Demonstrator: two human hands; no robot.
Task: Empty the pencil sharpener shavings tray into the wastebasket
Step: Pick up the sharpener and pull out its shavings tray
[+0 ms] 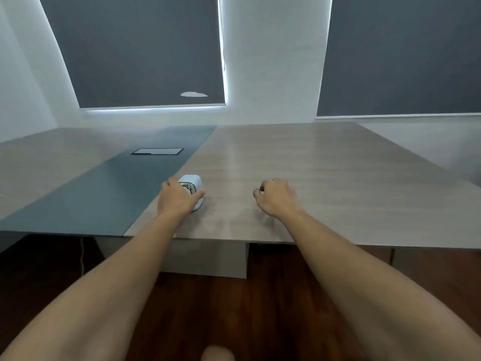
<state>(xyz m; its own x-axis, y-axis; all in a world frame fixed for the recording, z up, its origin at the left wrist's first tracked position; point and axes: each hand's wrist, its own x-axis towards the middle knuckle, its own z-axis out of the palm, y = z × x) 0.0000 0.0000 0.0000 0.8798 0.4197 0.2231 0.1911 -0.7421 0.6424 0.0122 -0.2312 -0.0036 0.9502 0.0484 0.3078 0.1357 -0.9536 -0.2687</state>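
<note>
We stand at a broad table (pixel 325 178) whose pale wood-grain top runs out ahead of and to the right of our grip, while a dark grey-blue strip (pixel 104 194) lies just to the left of it; set into that strip, well beyond the grip, is a small rectangular hatch (pixel 157 151). Behind the table, far past the hands, two dark roller blinds (pixel 140 53) hang against a white wall, and below the table edge nearest us there is dark wooden floor (pixel 213 308). Our left hand (pixel 177 199) is wrapped around the white pencil sharpener (pixel 194 182), thumb pressed on its right side and fingers curled over its left, so the grip is closed on the body; the sharpener stands on the wood top, right by the seam with the dark strip. Its metal-framed front shows just above the knuckles, though we cannot tell where the shavings tray sits. Our right hand (pixel 276 198) hovers well to the right of the grip, fingers curled loosely inward, holding nothing.
</note>
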